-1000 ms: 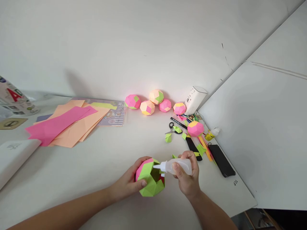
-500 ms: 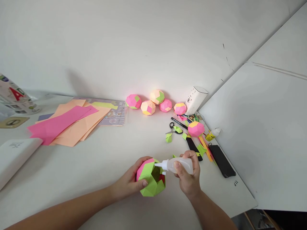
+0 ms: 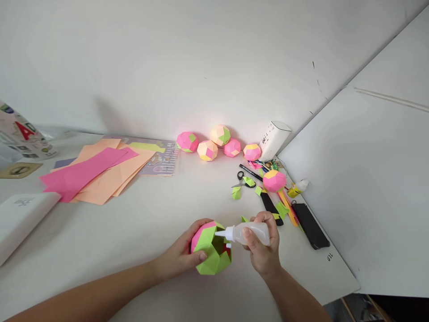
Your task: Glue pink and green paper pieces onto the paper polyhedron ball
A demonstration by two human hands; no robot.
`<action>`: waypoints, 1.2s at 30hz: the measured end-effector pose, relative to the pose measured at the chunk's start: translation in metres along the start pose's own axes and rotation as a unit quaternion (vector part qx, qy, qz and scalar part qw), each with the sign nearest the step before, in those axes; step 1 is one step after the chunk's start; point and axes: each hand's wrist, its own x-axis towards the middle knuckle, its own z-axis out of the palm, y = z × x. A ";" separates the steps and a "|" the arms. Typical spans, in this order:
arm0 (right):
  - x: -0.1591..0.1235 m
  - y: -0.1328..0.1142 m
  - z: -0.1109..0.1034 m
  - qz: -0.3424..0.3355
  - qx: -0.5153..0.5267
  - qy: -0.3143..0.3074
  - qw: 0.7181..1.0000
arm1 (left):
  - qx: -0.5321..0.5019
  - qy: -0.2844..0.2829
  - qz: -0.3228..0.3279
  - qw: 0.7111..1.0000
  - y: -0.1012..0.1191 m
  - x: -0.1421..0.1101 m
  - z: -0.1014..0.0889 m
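My left hand [image 3: 186, 250] is wrapped round a green and pink paper ball [image 3: 208, 258] made of flat folded facets. An opening in the ball's upper right side shows its dark hollow inside and a bit of red. In my right hand [image 3: 264, 246] is a translucent white glue bottle [image 3: 251, 232], tipped nearly level with its narrow nozzle pointing left. The nozzle tip is at the edge of the opening; whether it touches the paper I cannot tell. A small green paper scrap [image 3: 245, 219] lies just behind the bottle.
Several finished paper balls [image 3: 187, 141] line the wall. To the right lie scissors [image 3: 240, 179], a black-handled cutter [image 3: 269, 206], a yellow bottle [image 3: 296, 188] and a black phone [image 3: 310, 225]. Peach and pink paper sheets [image 3: 97, 179] and a white box [image 3: 28, 219] are on the left.
The glue bottle's nozzle has shifted very slightly left and down at the ball's opening. Both hands keep the same hold, and the rest looks unchanged.
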 end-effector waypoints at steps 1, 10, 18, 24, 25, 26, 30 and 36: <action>0.000 0.000 0.000 0.000 0.000 -0.002 1.000 | -0.002 -0.001 0.002 1.000 0.000 0.000 0.000; 0.000 0.000 -0.002 0.001 -0.001 -0.024 1.000 | 0.001 0.001 0.007 1.000 -0.002 -0.001 -0.001; 0.002 0.001 -0.002 0.006 -0.002 -0.011 1.000 | -0.011 -0.008 0.013 1.000 -0.002 0.000 -0.002; 0.001 0.000 -0.002 0.034 0.040 -0.020 0.998 | -0.016 -0.008 0.017 1.000 -0.003 0.001 -0.002; 0.003 -0.001 -0.003 0.041 0.055 -0.010 0.998 | -0.015 -0.007 0.016 1.000 -0.003 0.000 -0.002; 0.006 -0.002 -0.004 0.050 0.072 0.002 0.996 | -0.016 -0.008 0.015 1.000 -0.003 0.000 -0.003; 0.024 -0.006 -0.008 0.093 0.151 0.049 0.983 | -0.042 -0.025 0.008 0.999 -0.002 0.000 -0.008; 0.049 -0.005 -0.019 0.129 0.226 0.047 0.964 | -0.132 -0.054 -0.023 0.990 0.005 0.005 -0.018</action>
